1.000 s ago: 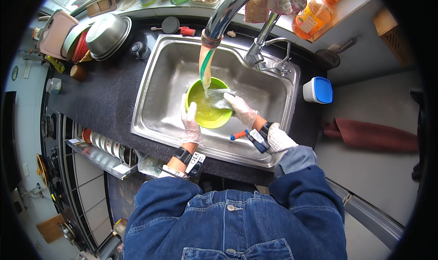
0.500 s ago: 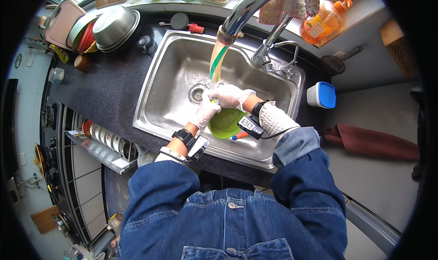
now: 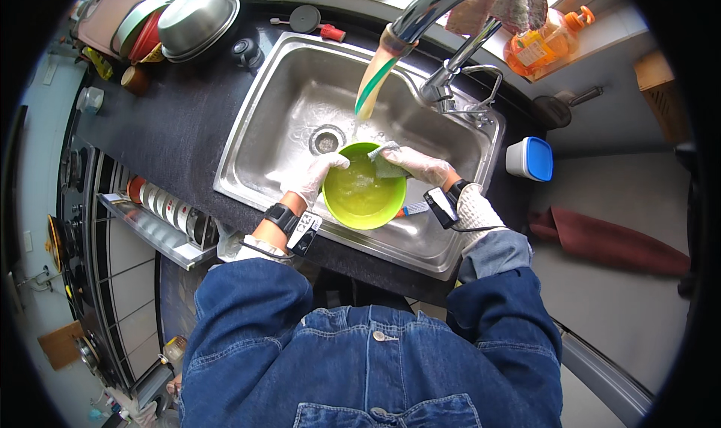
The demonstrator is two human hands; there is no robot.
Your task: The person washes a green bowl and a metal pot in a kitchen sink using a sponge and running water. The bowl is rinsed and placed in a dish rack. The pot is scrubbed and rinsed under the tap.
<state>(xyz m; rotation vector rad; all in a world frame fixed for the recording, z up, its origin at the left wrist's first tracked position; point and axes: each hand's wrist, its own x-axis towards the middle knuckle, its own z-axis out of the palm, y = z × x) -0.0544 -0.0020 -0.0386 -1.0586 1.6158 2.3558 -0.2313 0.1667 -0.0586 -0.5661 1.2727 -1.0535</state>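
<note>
A bright green bowl (image 3: 366, 223) with water in it is tilted up over the steel sink (image 3: 269, 131). My left hand (image 3: 309, 177), in a thin clear glove, is closed on the bowl's left rim, thumb over the edge. At the far right rim my gloved right hand (image 3: 423, 165) presses a grey-green cloth (image 3: 388, 163) against the bowl. Above them the chrome faucet (image 3: 435, 6) ends in a pale hose (image 3: 375, 78) with a green stripe, and water runs from it. Partly hidden behind the bowl lies an orange-and-blue item (image 3: 411, 209).
Metal and coloured basins (image 3: 197, 21) stand at the back left, near a dark bottle cap-like item (image 3: 244, 51). An orange soap bottle (image 3: 542, 46) is on the sill. Right of the sink sit a blue-lidded tub (image 3: 535, 160) and a maroon cloth (image 3: 601, 240).
The bowl has come up from the sink bottom toward the middle, its inside facing me. My hands have moved apart, and the cloth now shows in my right hand.
</note>
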